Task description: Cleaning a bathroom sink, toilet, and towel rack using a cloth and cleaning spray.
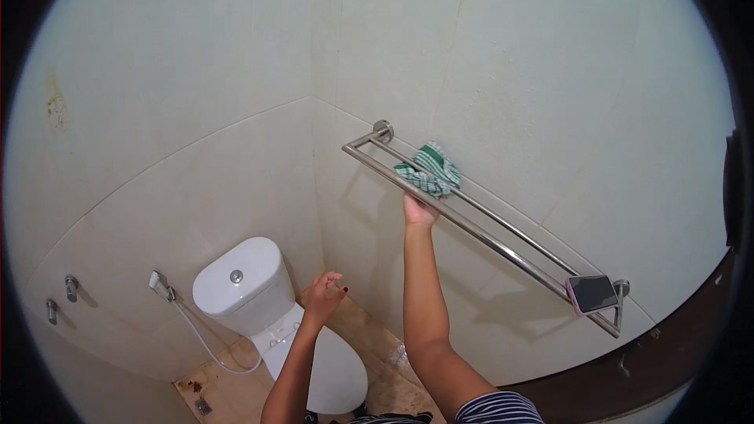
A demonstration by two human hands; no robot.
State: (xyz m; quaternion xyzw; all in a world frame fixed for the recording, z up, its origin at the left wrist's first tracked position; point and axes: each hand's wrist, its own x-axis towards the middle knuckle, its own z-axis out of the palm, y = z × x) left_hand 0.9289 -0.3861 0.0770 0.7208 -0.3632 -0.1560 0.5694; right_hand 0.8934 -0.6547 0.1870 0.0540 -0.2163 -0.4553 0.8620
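A green and white striped cloth [433, 171] is bunched around the thinner rear rail of a double metal towel rack [500, 241] on the wall. My right hand [420, 209] reaches up from below and grips the cloth from underneath; the front rail and the cloth hide most of its fingers. My left hand [326, 294] hangs in the air above the toilet seat side, fingers loosely bent and apart, with nothing in it. A smartphone in a pink case [591, 294] lies across the rails at the rack's right end.
Below on the left stands a white toilet [241, 282] with its lid down. A white bidet sprayer [158, 285] with a hose hangs beside it, near two metal wall valves [71, 288]. A drain [203, 405] lies in the tiled floor. Dark brown edging [624, 365] runs at lower right.
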